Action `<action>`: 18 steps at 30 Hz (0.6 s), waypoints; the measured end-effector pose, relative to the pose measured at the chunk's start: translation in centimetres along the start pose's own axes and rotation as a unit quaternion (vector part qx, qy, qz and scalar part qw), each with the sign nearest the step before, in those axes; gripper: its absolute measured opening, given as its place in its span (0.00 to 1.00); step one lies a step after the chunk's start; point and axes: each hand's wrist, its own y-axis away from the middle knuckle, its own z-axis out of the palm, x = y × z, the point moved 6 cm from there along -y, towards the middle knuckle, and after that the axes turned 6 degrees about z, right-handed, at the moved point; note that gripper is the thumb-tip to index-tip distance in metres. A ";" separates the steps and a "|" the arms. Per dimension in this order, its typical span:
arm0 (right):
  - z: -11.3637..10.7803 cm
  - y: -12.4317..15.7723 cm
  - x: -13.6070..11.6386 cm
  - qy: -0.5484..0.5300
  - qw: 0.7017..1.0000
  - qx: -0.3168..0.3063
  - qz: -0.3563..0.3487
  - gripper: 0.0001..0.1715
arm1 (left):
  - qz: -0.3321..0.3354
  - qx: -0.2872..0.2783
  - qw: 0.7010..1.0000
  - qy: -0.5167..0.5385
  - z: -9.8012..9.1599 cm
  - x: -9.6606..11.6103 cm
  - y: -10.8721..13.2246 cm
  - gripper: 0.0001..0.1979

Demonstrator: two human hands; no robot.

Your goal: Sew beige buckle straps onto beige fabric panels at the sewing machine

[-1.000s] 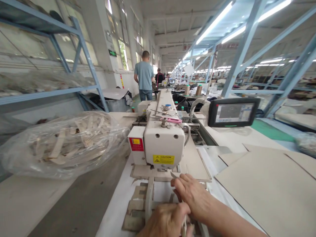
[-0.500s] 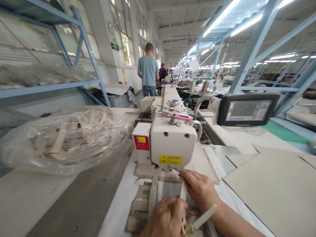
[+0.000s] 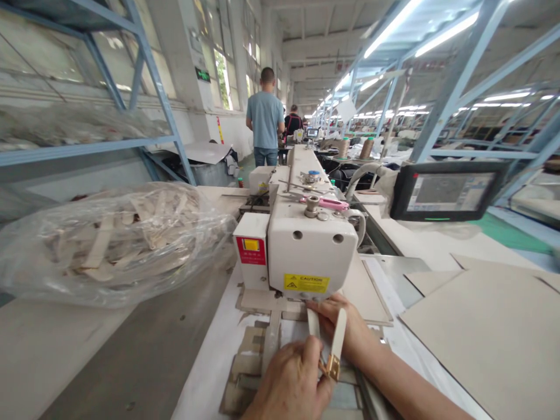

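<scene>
A cream strap with a gold buckle is folded over in front of a white sewing machine. My left hand is closed at the bottom, pinching the strap near the buckle. My right hand lies just under the machine head by the yellow caution label, fingers pressed on the strap's far end. Beige pattern templates lie flat on the machine bed beneath both hands.
A clear plastic bag of cream straps lies left of the machine. A touchscreen panel stands at the right, above cardboard sheets. Blue metal shelving rises at left. A person in a blue shirt stands far down the aisle.
My right hand has slid forward to the machine's needle area. The strap now stands folded with the buckle between my hands, and the view has shifted slightly closer.
</scene>
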 end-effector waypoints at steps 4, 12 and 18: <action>-0.4 -0.1 -0.2 0.026 1.000 0.001 -0.002 0.16 | 0.009 -0.013 0.999 -0.030 0.4 0.0 0.0 0.13; 0.0 -0.4 0.4 0.138 0.990 -0.017 -0.016 0.08 | 0.003 -0.026 0.998 -0.051 0.5 0.5 -0.3 0.12; 0.1 -0.1 0.1 0.170 0.985 0.003 -0.001 0.08 | 0.000 -0.017 0.996 -0.088 0.6 0.3 0.1 0.12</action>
